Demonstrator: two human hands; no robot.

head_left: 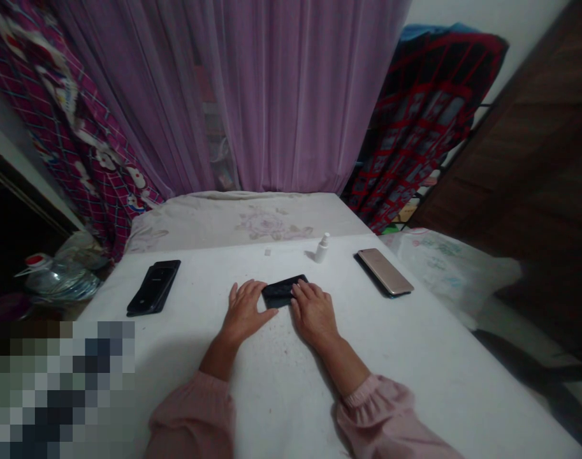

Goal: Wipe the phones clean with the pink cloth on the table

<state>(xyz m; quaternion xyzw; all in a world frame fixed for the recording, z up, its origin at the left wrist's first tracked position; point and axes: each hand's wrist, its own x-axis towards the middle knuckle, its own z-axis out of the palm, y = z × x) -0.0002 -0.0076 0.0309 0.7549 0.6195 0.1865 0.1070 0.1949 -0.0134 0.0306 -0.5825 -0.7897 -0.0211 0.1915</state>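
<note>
A dark smartphone (282,291) lies flat on the white table in front of me, its screen glossy and a greyer strip showing along its near edge. My left hand (245,310) holds its left end, thumb at the near corner and fingers at the far one. Over the right end rest the curled fingers of my right hand (315,313), gripping that side; whether something small lies under them is hidden. Beyond the phone, a small white spray bottle (322,248) stands upright, and a tiny pale square (268,252) lies to its left.
Black phones (154,287) are stacked at the table's left. On the right, a gold phone (385,271) rests on a darker one. A flowered cloth (266,223) covers the table's far end, before purple curtains (291,95). A large water bottle (56,277) stands off the left side.
</note>
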